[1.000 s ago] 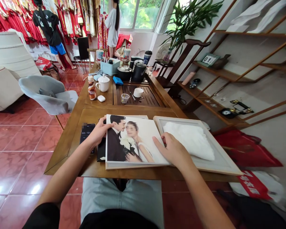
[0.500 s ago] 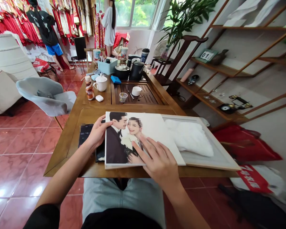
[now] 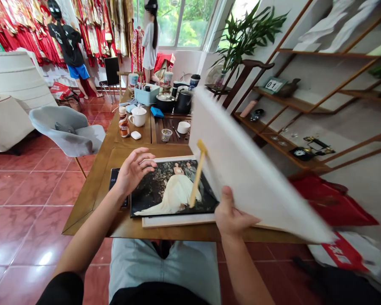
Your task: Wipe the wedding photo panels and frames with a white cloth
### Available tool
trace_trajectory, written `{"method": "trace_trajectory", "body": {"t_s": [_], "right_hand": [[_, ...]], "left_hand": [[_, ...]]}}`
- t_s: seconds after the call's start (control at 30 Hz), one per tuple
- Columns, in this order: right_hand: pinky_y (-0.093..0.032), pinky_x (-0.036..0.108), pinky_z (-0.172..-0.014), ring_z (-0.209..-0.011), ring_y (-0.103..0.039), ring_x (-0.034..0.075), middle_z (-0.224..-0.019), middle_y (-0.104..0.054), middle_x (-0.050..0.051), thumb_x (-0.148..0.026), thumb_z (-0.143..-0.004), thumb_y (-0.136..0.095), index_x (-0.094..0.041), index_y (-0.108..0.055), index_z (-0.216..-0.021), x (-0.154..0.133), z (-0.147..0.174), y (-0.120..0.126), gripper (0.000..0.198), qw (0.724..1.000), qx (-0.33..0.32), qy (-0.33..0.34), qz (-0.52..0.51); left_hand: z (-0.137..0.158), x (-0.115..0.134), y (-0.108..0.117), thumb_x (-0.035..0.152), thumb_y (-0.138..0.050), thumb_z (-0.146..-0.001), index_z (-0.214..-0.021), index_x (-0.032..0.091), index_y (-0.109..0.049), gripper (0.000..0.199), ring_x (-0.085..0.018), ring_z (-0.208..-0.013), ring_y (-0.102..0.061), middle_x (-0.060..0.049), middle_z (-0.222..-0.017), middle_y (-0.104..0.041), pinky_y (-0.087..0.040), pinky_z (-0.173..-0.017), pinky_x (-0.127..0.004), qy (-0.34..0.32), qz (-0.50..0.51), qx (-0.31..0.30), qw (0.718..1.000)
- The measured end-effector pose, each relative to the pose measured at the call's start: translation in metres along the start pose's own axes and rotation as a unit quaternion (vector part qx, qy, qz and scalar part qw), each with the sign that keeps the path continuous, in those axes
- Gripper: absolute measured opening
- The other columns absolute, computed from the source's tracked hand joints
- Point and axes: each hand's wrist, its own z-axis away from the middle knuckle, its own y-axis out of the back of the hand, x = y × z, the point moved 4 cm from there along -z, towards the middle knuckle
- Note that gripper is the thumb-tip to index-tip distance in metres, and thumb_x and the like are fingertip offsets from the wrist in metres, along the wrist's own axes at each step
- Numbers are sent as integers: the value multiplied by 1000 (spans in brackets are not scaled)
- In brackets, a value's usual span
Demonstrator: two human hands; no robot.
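Note:
My right hand [image 3: 233,214] grips the lower edge of a large white photo panel [image 3: 241,169]. The panel is tilted up, its plain pale side towards me and blurred by motion. A yellowish strip [image 3: 197,180] slants from it down over a dark-edged wedding photo [image 3: 165,186]. That photo lies flat on a light wooden frame [image 3: 180,221], whose right part the panel hides. My left hand [image 3: 135,169] hovers over the photo's left side, fingers apart and slightly curled, holding nothing. A phone [image 3: 114,176] lies partly behind my left wrist.
On the wooden table [image 3: 92,212] stand a brown bottle [image 3: 123,122], a white lidded cup [image 3: 137,115], a blue bin [image 3: 147,94] and a black kettle [image 3: 183,101]. Shelves [image 3: 298,103] line the right wall; a grey chair [image 3: 66,131] stands left. Two people are near hanging clothes.
My right hand has lifted the photo panel off the table and swung it up to the right, uncovering the dark photo. My left hand has let go of its left edge.

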Motion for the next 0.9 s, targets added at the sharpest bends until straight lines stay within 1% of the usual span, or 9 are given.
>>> {"method": "trace_trajectory", "body": {"t_s": [0.07,0.1,0.13,0.2,0.3,0.43,0.57,0.73,0.9], "right_hand": [[-45,71,-110,-142,-48,43,-140,-60,24,-52,-101,-46,-11,-42,-150,6,-1,3,64,979,171,-80,-84],[-47,69,-111,-141,-49,41,-142,-59,21,-52,-99,-52,-16,-44,-149,7,-1,4,62,956,235,-109,-140],[-48,66,-111,-141,-50,38,-145,-59,16,-51,-97,-56,-21,-46,-147,6,-3,4,59,936,264,-127,-193],[-50,61,-112,-140,-52,33,-144,-61,10,-50,-96,-56,-25,-53,-141,-2,-9,7,51,921,256,-135,-262],[-53,53,-110,-132,-60,29,-135,-68,7,-50,-96,-53,-23,-65,-128,-21,-12,15,44,901,213,-177,-333],[-46,46,-117,-134,-59,25,-139,-67,4,-51,-95,-59,-25,-70,-124,-47,9,11,40,812,130,-325,-467],[-44,46,-119,-136,-57,22,-144,-64,2,-47,-95,-61,-26,-64,-136,-56,47,-4,45,757,97,-422,-488],[-45,47,-118,-136,-57,24,-144,-64,3,-45,-91,-66,-26,-59,-142,-51,85,-20,55,737,76,-473,-478],[-59,43,-101,-132,-61,26,-142,-66,5,-44,-83,-77,-29,-62,-139,-47,106,-21,60,730,31,-484,-481]], "left_hand": [[-2,1,2,47,-66,-88,-104,23,-64,30,-17,-86,-68,-4,-100,-70,-55,-80,-29,-17,-4,11,1000],[-3,1,2,46,-67,-87,-102,22,-64,29,-16,-86,-68,-4,-99,-69,-54,-79,-27,-22,-6,14,1000],[-3,1,3,45,-69,-86,-101,22,-64,28,-16,-87,-67,-4,-99,-69,-54,-79,-26,-27,-7,15,999],[-4,0,2,44,-72,-83,-99,21,-65,28,-16,-90,-66,-4,-100,-69,-53,-78,-25,-33,-4,10,999],[-4,-1,2,43,-75,-82,-102,21,-67,31,-17,-95,-66,-4,-105,-69,-53,-79,-25,-33,1,-3,999],[-7,-3,4,54,-69,-83,-115,22,-67,46,-23,-105,-67,-7,-118,-70,-55,-84,-31,7,-9,-20,1000],[-9,-10,9,70,-64,-77,-110,17,-71,62,-26,-96,-69,-10,-108,-74,-54,-76,-32,92,-55,-32,994],[-8,-14,17,52,-76,-73,-91,13,-75,43,-16,-71,-61,-5,-81,-71,-42,-63,-24,92,-211,33,973],[-8,-16,24,49,-74,-70,-77,14,-71,36,-11,-57,-50,1,-65,-61,-33,-55,-23,110,-257,69,958]]}}
